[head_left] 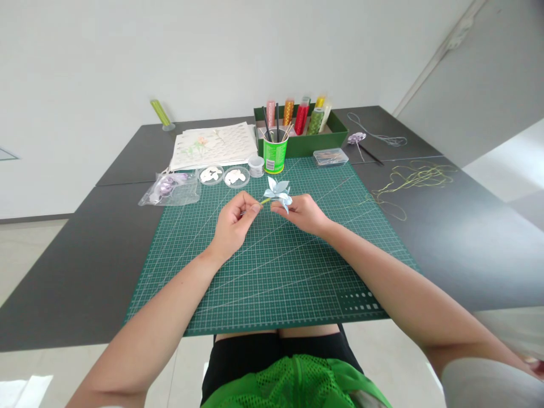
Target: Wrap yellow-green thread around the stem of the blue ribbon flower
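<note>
A pale blue artificial flower (278,191) with pointed petals is held above the cutting mat, its stem wrapped in yellow-green. My left hand (236,221) pinches that stem between thumb and fingers, to the left of the bloom. My right hand (301,214) is closed at the flower's right side, fingertips at the base of the petals. The petals partly cover those fingertips, so their exact grip is hard to see. Beneath both hands lies the green cutting mat (272,272) with its white grid.
Behind the hands stand a green can (275,157) of thin tools and a green box (306,148) of thread spools. Two dishes of white pieces (211,174), a plastic bag (172,190) and paper sheets (212,146) lie left. Loose yellow-green thread (412,178) and a purple flower (356,137) lie right.
</note>
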The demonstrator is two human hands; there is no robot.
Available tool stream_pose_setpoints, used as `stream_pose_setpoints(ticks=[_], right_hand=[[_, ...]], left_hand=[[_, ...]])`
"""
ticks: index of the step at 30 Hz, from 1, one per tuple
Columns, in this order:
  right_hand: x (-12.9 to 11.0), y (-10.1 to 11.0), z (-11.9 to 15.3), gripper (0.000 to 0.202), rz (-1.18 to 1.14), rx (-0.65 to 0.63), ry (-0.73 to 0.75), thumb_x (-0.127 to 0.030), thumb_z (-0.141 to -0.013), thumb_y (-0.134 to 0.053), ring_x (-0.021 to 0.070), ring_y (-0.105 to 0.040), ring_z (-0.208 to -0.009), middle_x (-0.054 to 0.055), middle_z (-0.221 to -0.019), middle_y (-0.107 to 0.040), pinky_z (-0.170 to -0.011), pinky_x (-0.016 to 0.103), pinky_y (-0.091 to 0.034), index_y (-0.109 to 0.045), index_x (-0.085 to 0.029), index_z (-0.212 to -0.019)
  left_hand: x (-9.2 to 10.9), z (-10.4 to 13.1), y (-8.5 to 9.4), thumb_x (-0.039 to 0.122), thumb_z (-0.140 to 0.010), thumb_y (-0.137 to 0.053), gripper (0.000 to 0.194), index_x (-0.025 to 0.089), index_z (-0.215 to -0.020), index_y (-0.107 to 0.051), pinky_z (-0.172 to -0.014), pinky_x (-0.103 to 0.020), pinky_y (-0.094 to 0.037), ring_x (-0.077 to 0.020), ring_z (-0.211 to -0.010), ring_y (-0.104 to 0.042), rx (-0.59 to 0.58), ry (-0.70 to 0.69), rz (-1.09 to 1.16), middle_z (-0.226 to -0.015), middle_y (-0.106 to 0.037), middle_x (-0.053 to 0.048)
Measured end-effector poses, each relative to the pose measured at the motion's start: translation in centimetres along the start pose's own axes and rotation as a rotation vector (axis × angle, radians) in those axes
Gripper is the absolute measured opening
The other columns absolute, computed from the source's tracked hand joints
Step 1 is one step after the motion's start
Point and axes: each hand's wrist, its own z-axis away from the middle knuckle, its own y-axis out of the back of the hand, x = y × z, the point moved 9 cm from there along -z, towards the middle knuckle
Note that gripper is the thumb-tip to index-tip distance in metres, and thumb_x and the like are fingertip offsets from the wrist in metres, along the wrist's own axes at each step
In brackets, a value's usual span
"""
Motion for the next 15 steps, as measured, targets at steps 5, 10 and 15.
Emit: stream_pose_setpoints(ticks=[5, 10, 15], right_hand=[[-0.8, -0.9, 0.4, 0.029, 0.113, -0.094, 0.058, -0.037, -0.100, -0.052, 0.0154, -0.067, -0.073, 0.002, -0.082, -0.075, -0.067, 0.025, -0.043, -0.077, -0.022, -0.097], [-1.2, -1.7, 0.7, 0.032, 0.262, -0.153, 0.081, -0.034, -0.102, -0.048, 0.0210, -0.074, -0.090, 0.003, -0.104, -0.079, -0.074, 0.028, -0.050, -0.075, -0.024, -0.116], [-1.7, -1.9, 0.8, 0.034, 0.338, -0.195, 0.092, -0.027, -0.103, -0.044, 0.0190, -0.074, -0.082, 0.004, -0.101, -0.079, -0.069, 0.026, -0.049, -0.071, -0.022, -0.123]], left_hand=[[-1.6, -0.5, 1.5, 0.038, -0.095, -0.060, 0.025, 0.021, -0.078, -0.055, -0.053, -0.027, -0.029, -0.0117, -0.055, -0.032, 0.112, 0.033, 0.005, -0.061, -0.041, 0.005], [-2.6, -0.8, 2.6, 0.036, -0.095, -0.060, 0.021, 0.021, -0.080, -0.057, -0.052, -0.027, -0.028, -0.0121, -0.054, -0.032, 0.172, 0.049, -0.054, -0.061, -0.040, 0.005], [-3.1, -0.8, 3.3, 0.035, -0.095, -0.059, 0.020, 0.021, -0.080, -0.058, -0.052, -0.027, -0.029, -0.0126, -0.055, -0.034, 0.216, 0.049, -0.100, -0.062, -0.041, 0.004]])
